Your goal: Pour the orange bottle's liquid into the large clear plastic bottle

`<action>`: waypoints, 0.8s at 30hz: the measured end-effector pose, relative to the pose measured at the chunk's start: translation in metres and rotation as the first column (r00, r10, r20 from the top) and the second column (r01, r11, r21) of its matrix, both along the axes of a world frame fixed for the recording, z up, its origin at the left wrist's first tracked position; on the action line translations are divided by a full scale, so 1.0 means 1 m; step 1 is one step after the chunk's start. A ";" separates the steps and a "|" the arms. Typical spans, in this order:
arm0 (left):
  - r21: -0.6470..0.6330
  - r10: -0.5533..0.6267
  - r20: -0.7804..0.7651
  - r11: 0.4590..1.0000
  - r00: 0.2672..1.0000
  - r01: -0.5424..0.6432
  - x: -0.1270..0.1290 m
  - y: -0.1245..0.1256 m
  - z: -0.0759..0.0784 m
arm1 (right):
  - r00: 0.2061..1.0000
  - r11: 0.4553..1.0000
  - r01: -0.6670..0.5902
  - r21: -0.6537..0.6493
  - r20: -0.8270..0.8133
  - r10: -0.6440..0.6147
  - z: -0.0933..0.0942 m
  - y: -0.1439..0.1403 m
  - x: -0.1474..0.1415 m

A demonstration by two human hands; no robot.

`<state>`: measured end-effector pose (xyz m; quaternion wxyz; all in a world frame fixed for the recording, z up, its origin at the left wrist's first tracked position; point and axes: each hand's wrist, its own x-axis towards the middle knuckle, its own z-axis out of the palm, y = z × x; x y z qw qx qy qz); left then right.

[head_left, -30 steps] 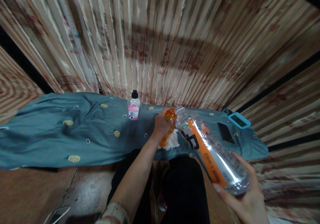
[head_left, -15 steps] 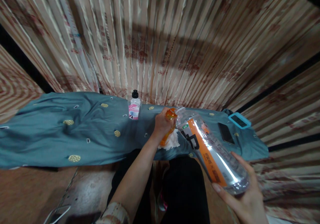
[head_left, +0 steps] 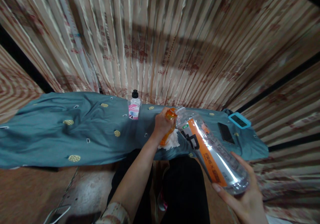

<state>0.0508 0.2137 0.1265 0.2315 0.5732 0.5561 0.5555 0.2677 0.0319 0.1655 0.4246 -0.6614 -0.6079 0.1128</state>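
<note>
My left hand (head_left: 162, 122) is wrapped round a slim orange see-through bottle (head_left: 171, 113) that stands tilted. A crumpled white tissue (head_left: 173, 141) lies beneath its base. My right hand (head_left: 246, 190) grips the bottom end of a large clear plastic bottle (head_left: 207, 147) with an orange and grey label. That bottle leans over to the left, its uncapped mouth against or just beside the top of the orange bottle. Whether liquid passes between them I cannot tell. To the left of my left hand, a small bottle with a pink label and black cap (head_left: 134, 107) stands upright.
A teal cloth with yellow pineapples (head_left: 95, 150) covers the long surface before me. On its right side lie a dark phone (head_left: 226, 132) and a blue-framed device (head_left: 239, 120). A striped, pleated curtain (head_left: 160, 44) hangs behind. White cable (head_left: 57, 214) shows on the floor at lower left.
</note>
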 end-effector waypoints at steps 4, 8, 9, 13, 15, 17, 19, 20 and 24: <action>-0.004 0.000 -0.007 1.000 1.000 0.000 0.000 0.000 0.001 | 1.000 1.000 0.023 -0.005 -0.009 -0.024 -0.002 -0.001 0.002; -0.017 -0.006 -0.016 1.000 1.000 0.006 -0.001 -0.001 0.003 | 1.000 0.999 0.012 -0.033 -0.007 -0.012 -0.003 -0.002 0.004; -0.017 -0.004 -0.020 1.000 1.000 0.004 -0.001 -0.001 0.003 | 0.999 0.998 0.028 -0.049 -0.027 -0.029 -0.002 -0.002 0.003; -0.014 -0.005 -0.008 1.000 1.000 0.005 -0.001 -0.002 0.003 | 0.995 0.997 0.024 -0.072 -0.099 -0.031 -0.001 -0.003 0.003; -0.010 -0.006 0.004 1.000 1.000 0.006 -0.001 -0.002 0.003 | 0.992 0.998 -0.005 -0.066 -0.129 -0.004 -0.003 -0.003 0.007; -0.005 -0.009 0.012 1.000 1.000 0.009 0.000 -0.002 0.002 | 0.990 0.999 -0.017 -0.038 -0.139 0.012 -0.005 -0.002 0.010; 0.005 -0.011 0.020 1.000 1.000 0.011 0.000 -0.001 0.001 | 0.988 0.997 -0.006 -0.075 -0.157 -0.006 -0.007 -0.002 0.012; 0.012 -0.012 0.024 1.000 1.000 0.012 0.000 0.000 0.000 | 0.986 0.996 -0.002 -0.085 -0.166 -0.012 -0.008 -0.002 0.012; 0.021 -0.012 0.028 1.000 1.000 0.012 -0.001 0.001 -0.002 | 0.980 0.997 -0.042 -0.070 -0.195 0.028 -0.011 -0.003 0.014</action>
